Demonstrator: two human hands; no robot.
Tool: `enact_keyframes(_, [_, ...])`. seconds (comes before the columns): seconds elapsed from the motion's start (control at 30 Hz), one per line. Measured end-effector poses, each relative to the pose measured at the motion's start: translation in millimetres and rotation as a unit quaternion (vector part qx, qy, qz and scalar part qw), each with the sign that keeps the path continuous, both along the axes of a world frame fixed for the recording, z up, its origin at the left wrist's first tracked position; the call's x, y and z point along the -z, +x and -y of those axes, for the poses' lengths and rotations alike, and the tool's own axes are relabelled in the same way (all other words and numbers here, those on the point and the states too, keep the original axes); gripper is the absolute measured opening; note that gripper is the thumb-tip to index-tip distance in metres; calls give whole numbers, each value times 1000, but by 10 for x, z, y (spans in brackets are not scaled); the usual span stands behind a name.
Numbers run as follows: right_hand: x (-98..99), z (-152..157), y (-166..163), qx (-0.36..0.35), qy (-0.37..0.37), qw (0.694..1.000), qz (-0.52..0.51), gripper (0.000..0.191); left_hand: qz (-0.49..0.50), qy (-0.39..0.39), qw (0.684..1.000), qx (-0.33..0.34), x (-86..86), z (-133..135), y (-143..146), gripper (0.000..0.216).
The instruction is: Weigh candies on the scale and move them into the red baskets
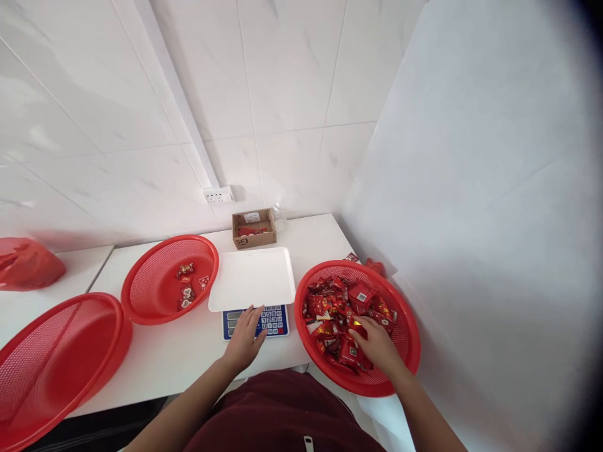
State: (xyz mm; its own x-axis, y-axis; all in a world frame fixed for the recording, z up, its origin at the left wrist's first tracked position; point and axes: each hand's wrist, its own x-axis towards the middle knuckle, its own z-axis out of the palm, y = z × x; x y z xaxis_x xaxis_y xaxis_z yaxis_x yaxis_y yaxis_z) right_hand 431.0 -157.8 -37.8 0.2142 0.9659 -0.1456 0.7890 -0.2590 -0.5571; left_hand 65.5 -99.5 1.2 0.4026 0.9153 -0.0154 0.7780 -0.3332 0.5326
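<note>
My left hand lies over the blue keypad of a digital scale, its fingers spread and holding nothing. Behind the keypad is the scale's white weighing tray, with nothing on it. To the right, my right hand reaches into a red mesh basket heaped with red-wrapped snack packets. Its thumb and fingers close around a shiny red packet with a bit of gold on it. The fingers partly cover that packet.
Left of the scale, a red basket holds several small wrapped sweets. Another red basket leans at the near left. A cardboard box and a clear plastic container stand by the wall. A red bag sits far left.
</note>
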Motion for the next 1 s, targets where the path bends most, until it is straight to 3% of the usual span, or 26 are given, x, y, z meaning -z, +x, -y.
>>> enact_keyframes(0.1, [-85, -123, 107, -6, 52, 997, -50, 45, 2, -1, 1000, -14, -9, 5, 138, 48])
enact_keyframes(0.17, [-98, -281, 225, 23, 77, 997, -20, 48, 6, 4, 1000, -17, -40, 20, 233, 48])
enact_keyframes(0.23, [-55, -456, 313, 35, 64, 997, 35, 52, 11, 12, 1000, -15, -78, 53, 305, 47])
enact_keyframes(0.37, [113, -694, 261, -6, -19, 996, 89, 58, 9, 18, 1000, -12, -126, 164, 331, 47])
enact_keyframes(0.47, [171, -718, 171, 10, 1, 997, 82, 53, 0, 9, 1000, -17, -128, 248, 266, 46])
enact_keyframes(0.6, [85, -590, 298, 125, 47, 990, -53, 46, 2, -9, 1000, -23, -141, 274, 185, 44])
enact_keyframes(0.73, [-95, -369, 398, 264, 121, 928, -233, 50, 45, -41, 998, -20, -215, 207, 207, 40])
enact_keyframes(0.83, [-280, -222, 91, 267, 98, 869, -406, 54, 102, -104, 989, -2, -296, 147, 293, 41])
enact_keyframes(0.87, [-355, -185, -90, 248, 72, 862, -436, 54, 129, -139, 982, 9, -323, 131, 327, 44])
enact_keyframes(0.93, [-516, -128, -518, 196, 24, 880, -432, 54, 198, -228, 953, 26, -371, 110, 388, 52])
enact_keyframes(1.0, [-669, -92, -953, 73, -9, 921, -383, 52, 267, -327, 906, 25, -411, 102, 419, 59])
